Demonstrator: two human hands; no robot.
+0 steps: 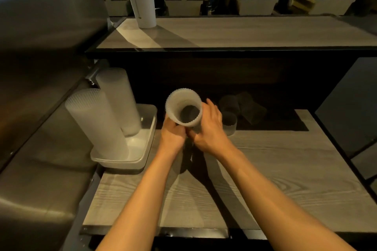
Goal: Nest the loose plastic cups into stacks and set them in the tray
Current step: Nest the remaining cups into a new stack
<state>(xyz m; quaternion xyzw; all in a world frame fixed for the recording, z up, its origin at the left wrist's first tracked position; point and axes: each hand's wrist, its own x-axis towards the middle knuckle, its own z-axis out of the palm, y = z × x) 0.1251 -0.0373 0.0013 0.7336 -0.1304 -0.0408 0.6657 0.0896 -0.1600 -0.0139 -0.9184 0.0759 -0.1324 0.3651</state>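
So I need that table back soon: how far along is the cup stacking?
Done: two tall stacks stand in the tray. In hand: the left hand and right hand hold a third stack over the table. Left: at least one loose cup at the table's far edge; darker shapes behind it are unclear.

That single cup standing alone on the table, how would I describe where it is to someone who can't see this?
Start at the wooden table, then find the stack of cups the two hands grip. The lone cup stands upright just right of the right hand, at the table's far edge. Unlike the tall stacks in the tray, it is short and single.
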